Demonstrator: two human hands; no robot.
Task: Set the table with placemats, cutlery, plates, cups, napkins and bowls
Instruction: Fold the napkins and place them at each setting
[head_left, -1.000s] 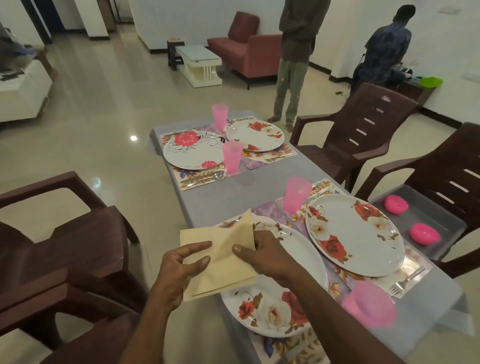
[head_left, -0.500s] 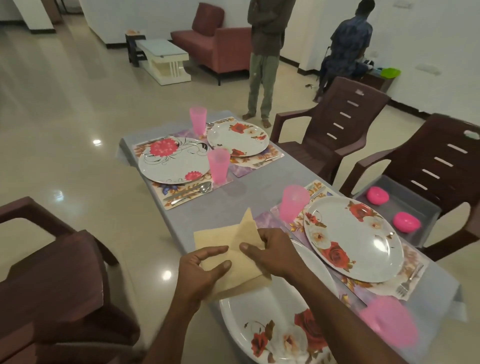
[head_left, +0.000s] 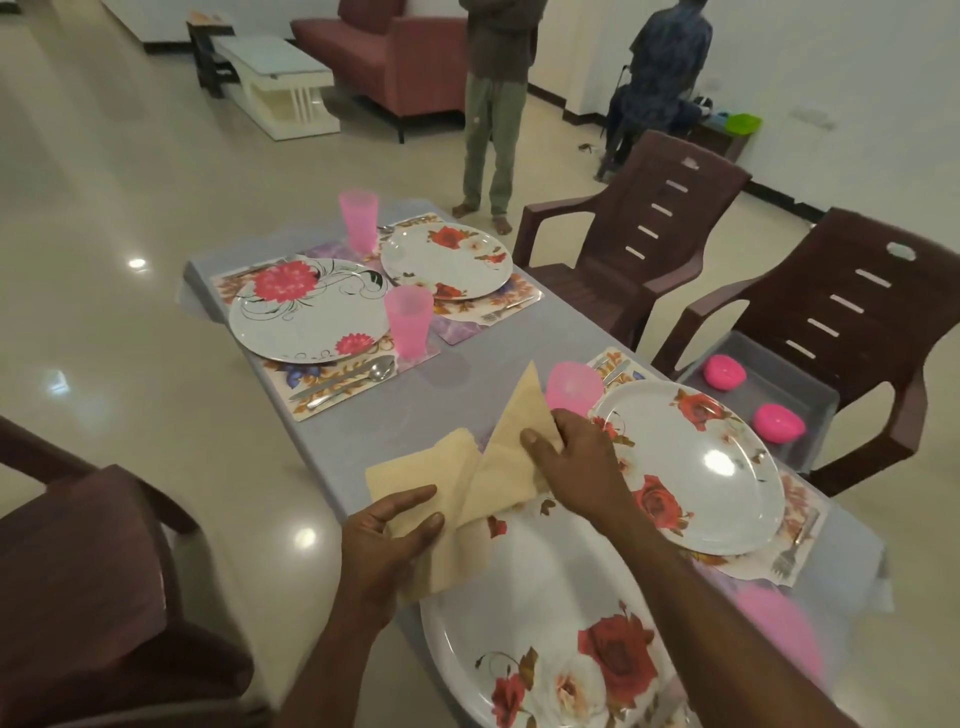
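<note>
Holding a beige napkin (head_left: 470, 486) between them, both hands work above the near plate (head_left: 545, 639) at the worktop (head_left: 483, 374) edge. Left hand (head_left: 387, 545) pinches its lower corner between thumb and fingers; right hand (head_left: 576, 465) curls its grip round the raised, pointed fold beside a pink cup (head_left: 571, 387).
</note>
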